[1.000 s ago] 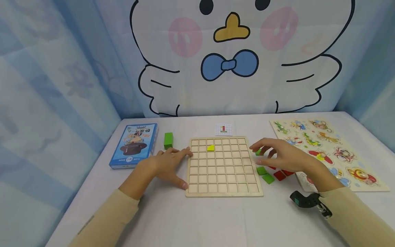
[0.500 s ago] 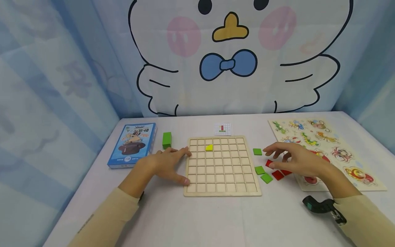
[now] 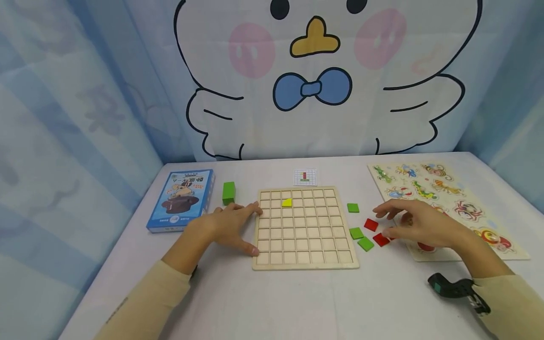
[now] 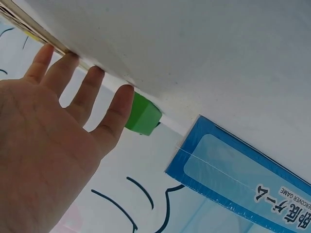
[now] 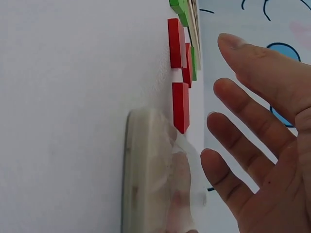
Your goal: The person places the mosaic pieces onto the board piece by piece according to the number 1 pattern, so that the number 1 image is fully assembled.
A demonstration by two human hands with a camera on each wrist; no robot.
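My left hand [image 3: 225,229] lies along the left edge of a wooden grid board [image 3: 307,233], its fingers spread and the fingertips and thumb at the rim. One yellow piece [image 3: 286,202] with a slanted side sits in a cell near the board's upper left. My right hand [image 3: 425,224] hovers, fingers loosely bent and holding nothing, over the red tiles [image 3: 371,224] right of the board. Part of one red tile is hidden under the thumb in the head view; in the right wrist view, red tiles [image 5: 180,107] stand apart from the fingers. Green tiles [image 3: 356,233] lie beside the board.
A small grid card [image 3: 305,177] with a red and green pattern lies behind the board. At the left are a green block [image 3: 228,192] and a blue game box [image 3: 180,200]. An animal picture board [image 3: 442,189] lies at the right, partly under my right hand.
My right hand has moved right and slightly toward me, away from the board's edge, uncovering the far green tile and some red tiles. The left hand stays at the board.
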